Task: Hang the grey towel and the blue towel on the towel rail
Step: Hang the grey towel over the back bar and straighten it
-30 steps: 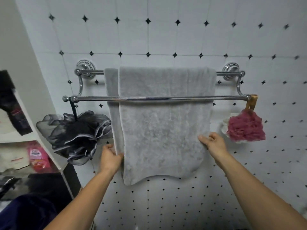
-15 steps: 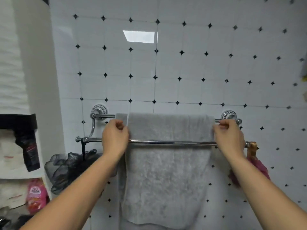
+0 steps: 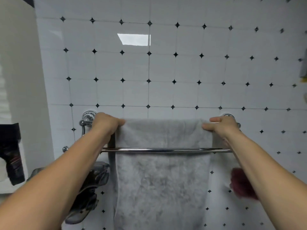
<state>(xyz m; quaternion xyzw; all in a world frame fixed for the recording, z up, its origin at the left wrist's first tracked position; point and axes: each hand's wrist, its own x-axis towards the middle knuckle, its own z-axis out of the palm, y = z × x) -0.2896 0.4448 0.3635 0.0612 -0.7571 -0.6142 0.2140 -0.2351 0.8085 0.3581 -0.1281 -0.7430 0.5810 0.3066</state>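
Note:
The grey towel (image 3: 163, 176) hangs folded over the upper back bar of a chrome double towel rail (image 3: 166, 149) on the tiled wall, passing behind the front bar. My left hand (image 3: 106, 124) grips the towel's top left corner at the back bar. My right hand (image 3: 221, 126) pinches the towel's top right corner, thumb and fingers on the fold. No blue towel is in view.
A black mesh bath sponge (image 3: 89, 191) hangs from the rail's left end, a red one (image 3: 240, 186) from the right end behind my forearm. A shelf unit with a dark item (image 3: 13, 156) stands at the left.
Both hands rose from the towel's lower side edges to its top corners on the back bar. The view tilted upward, so the rail sits lower in frame.

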